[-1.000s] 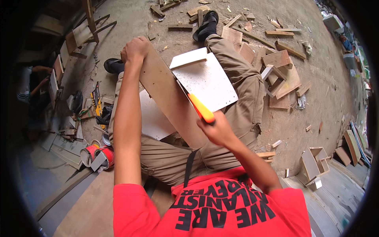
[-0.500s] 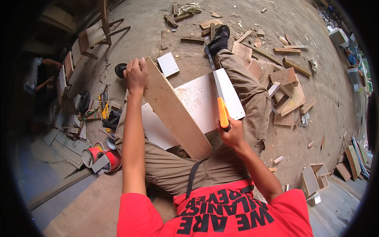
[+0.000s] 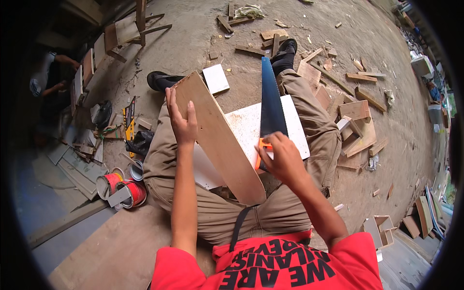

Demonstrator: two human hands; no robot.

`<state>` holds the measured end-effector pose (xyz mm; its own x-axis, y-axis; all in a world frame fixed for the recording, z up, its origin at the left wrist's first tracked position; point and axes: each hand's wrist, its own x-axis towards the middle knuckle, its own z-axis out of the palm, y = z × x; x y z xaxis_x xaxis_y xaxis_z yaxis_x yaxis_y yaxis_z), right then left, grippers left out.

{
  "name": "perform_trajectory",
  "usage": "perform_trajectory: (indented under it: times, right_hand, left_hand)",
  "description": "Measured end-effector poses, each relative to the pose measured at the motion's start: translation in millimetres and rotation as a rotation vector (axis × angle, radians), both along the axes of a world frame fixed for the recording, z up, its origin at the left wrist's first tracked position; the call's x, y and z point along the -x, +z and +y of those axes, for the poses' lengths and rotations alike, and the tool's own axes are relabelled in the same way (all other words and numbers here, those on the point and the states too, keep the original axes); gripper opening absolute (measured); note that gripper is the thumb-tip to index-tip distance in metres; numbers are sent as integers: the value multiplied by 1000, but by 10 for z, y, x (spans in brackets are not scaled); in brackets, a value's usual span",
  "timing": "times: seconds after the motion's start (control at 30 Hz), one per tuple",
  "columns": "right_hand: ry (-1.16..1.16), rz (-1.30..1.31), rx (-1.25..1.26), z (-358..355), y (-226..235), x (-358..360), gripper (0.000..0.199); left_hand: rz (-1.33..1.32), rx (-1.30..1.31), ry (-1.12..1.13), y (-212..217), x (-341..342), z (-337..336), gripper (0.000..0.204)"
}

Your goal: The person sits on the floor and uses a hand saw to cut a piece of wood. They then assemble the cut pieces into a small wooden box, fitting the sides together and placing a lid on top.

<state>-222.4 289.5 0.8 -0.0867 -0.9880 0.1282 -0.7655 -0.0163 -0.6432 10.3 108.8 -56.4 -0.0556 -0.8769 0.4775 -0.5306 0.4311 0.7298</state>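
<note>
A long wooden plank point(image 3: 220, 140) slants up between my legs, its lower end by my lap. My left hand point(image 3: 182, 123) rests against its far left edge, fingers and thumb stretched out and apart. My right hand point(image 3: 285, 157) is closed round the orange-and-black handle of a handsaw point(image 3: 273, 104). The dark blade points away from me, its flat side showing and its teeth toward the right; it is apart from the plank. Beneath both lies a white board point(image 3: 297, 125) sprinkled with sawdust, reaching across between my legs.
A small white panel point(image 3: 215, 79) lies beyond the plank. Wood offcuts point(image 3: 357, 111) are heaped to the right. Red paint cans point(image 3: 133, 193) and a yellow-and-black saw sleeve point(image 3: 129, 121) are at left. Another person point(image 3: 50, 82) works at the far left near wooden furniture point(image 3: 118, 36).
The saw has turned from edge-on to flat side showing, its handle coming a little nearer the plank. My left hand has slid down from the plank's top, its fingers now spread.
</note>
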Motion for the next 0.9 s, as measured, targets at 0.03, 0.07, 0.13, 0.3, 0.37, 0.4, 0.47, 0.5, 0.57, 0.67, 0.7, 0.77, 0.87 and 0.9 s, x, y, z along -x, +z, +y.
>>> perform_trajectory:
  times: [0.03,0.07,0.13,0.3,0.37,0.4,0.47,0.5,0.57,0.67,0.7,0.77,0.87,0.9]
  right_hand:
    - [-7,-27,31,-254,-30,22,20]
    - [-13,-53,63,-560,-94,38,18]
    - [48,-110,47,-1282,-365,24,17]
    - [47,85,-379,-2966,-1377,-224,31]
    - [59,148,-484,-3329,-1860,-291,42]
    - [61,171,-514,-3452,-2056,-325,49]
    - [70,213,-584,-3614,-2433,-423,65]
    - [16,188,-680,-3705,-2602,-455,97]
    - [-94,206,-789,-3727,-2696,-735,110]
    - [-131,273,-853,-3764,-2761,-907,131]
    - [-142,323,-860,-3794,-2792,-954,131]
    - [-187,373,-855,-3839,-2740,-1034,125]
    - [-166,294,-776,-3699,-2591,-824,115]
    - [-204,168,-763,-3722,-2554,-661,117]
  left_hand:
    - [88,-30,12,-59,-11,37,57]
    - [177,-58,25,-121,-7,73,57]
    - [524,-263,-12,-185,-8,148,53]
    - [826,-525,-99,-531,-173,140,45]
    - [896,-527,-79,-518,-136,174,47]
    - [931,-525,-66,-498,-120,179,48]
    - [928,-517,-73,-516,-136,200,52]
    - [925,-517,-87,-513,-127,193,54]
    - [958,-536,-35,-568,-149,245,59]
    - [994,-564,-3,-568,-154,277,64]
    - [1000,-574,-6,-568,-146,272,65]
    - [1004,-567,-18,-529,-132,231,64]
    - [988,-558,-44,-533,-137,234,62]
    - [985,-561,-77,-509,-110,199,61]
